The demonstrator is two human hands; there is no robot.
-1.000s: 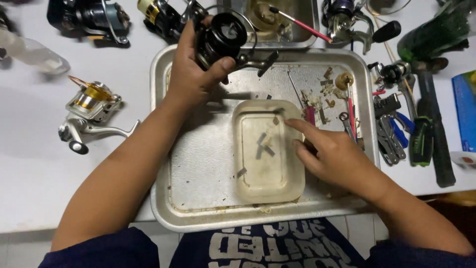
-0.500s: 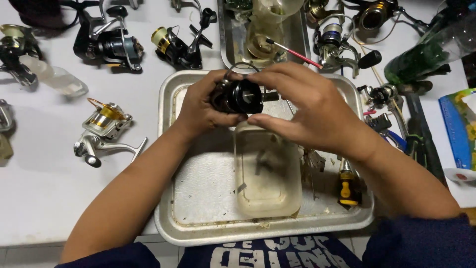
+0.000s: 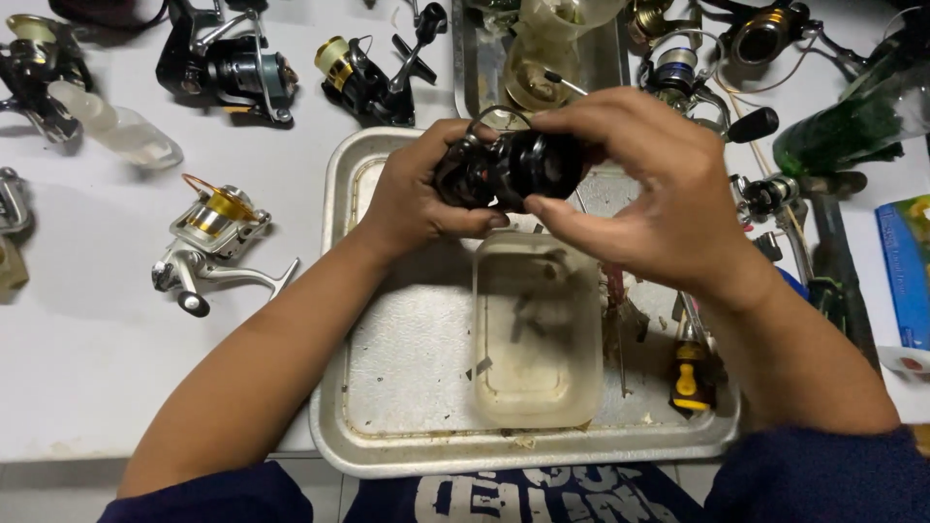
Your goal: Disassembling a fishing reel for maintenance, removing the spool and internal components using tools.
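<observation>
Both hands are gripping the black reel [image 3: 509,169] over the tray [image 3: 407,426]: left hand [image 3: 421,194] cupping the body, right hand [image 3: 639,184] pinching the spool end. Probably dense, rigid, greasy; bail wire looks bendable.

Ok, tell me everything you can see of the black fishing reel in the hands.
The black fishing reel is a glossy dark spinning reel with small red accents and a thin wire bail arching over its top. It is held in the air above the metal tray, lying roughly sideways. The left hand grips its left end; the right hand pinches its right end. Its handle is hidden.
</observation>
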